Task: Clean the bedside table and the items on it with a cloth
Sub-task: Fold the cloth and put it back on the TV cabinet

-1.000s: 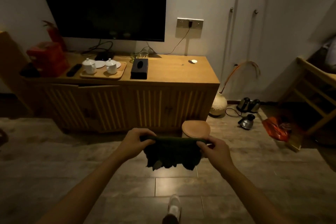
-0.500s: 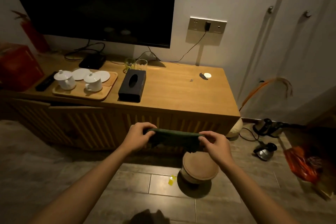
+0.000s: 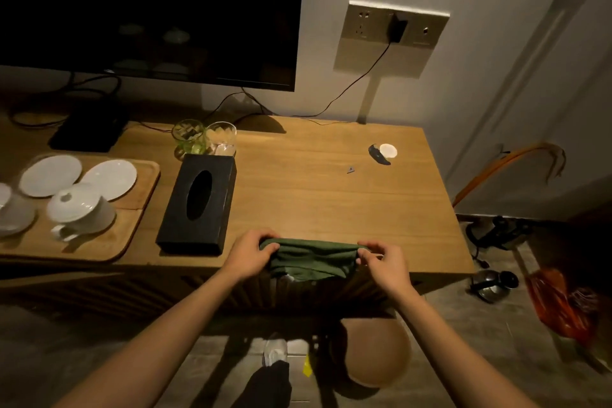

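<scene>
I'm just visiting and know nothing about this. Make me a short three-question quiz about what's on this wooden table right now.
1. True or false: both hands grip the green cloth.
2. Which lies just left of the cloth? A) black tissue box B) wooden tray C) white disc
3. Fill in: behind the tissue box stand two ____.

Key:
1. True: the left hand and right hand each hold one end.
2. A
3. glasses
</scene>
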A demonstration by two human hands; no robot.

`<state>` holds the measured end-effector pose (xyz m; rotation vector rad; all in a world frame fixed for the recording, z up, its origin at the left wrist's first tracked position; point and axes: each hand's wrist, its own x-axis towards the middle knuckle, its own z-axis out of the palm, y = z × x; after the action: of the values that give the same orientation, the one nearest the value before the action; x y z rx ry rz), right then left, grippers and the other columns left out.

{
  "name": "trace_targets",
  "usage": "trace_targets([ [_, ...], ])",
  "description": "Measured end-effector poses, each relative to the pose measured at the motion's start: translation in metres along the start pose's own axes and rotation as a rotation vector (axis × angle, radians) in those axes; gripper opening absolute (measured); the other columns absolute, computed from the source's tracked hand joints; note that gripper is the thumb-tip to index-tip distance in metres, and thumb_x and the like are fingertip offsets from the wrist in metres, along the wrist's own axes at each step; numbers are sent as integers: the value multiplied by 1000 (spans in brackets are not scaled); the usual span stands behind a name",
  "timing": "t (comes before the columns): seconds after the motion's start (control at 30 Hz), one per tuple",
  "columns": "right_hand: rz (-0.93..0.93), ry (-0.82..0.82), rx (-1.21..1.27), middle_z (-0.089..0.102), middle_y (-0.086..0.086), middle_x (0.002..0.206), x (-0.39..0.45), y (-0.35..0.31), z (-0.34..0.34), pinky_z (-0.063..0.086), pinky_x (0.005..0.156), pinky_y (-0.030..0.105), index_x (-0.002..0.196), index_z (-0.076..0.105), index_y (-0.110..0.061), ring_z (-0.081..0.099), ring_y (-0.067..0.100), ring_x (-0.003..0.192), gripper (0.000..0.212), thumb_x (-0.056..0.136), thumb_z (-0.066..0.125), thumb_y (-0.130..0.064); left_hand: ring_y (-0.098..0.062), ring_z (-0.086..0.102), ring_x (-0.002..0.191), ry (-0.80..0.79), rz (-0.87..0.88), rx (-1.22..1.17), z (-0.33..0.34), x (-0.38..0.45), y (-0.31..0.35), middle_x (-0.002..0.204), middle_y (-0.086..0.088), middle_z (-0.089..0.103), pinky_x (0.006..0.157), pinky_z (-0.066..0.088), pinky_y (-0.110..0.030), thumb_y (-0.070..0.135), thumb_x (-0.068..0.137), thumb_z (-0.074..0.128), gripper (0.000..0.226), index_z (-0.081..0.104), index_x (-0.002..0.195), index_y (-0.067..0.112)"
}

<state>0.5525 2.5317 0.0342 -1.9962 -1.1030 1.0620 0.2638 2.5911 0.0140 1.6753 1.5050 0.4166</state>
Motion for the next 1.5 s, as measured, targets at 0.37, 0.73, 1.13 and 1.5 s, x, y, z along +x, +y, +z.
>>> trace_targets([
  [0.37,134,75,-24,73,3,95,81,14,49,53,80,27,108,71,-13,69,19,90,19,93,61,-5,-17,59,105,-148,-59,266,12,92,-28,108,5,67,89,53,-39,29,89,66,15,68,104,31],
  [0.73,137,261,110,69,-5,117,30,16,14,53,100,41,114,70,-28,63,11,110,24,95,61,-17,-21,27,140,-251,357,512,40,110,38,156,6,32,106,43,-46,44,83,53,62,46,142,25],
  [1.13,187,1019,-178,41,-1,157,-231,74,-69,28,114,31,139,57,-29,35,17,144,42,97,54,-37,-27,1,154,-519,1127,493,157,-35,181,167,2,13,123,18,-50,60,91,34,76,21,158,26],
  [1.5,746,1421,-378,12,2,168,-602,127,-33,14,124,40,158,20,-34,9,24,155,63,102,40,-52,-32,-6,154,-776,1728,440,248,-345,243,166,6,-1,125,7,-49,68,91,23,78,9,159,31],
])
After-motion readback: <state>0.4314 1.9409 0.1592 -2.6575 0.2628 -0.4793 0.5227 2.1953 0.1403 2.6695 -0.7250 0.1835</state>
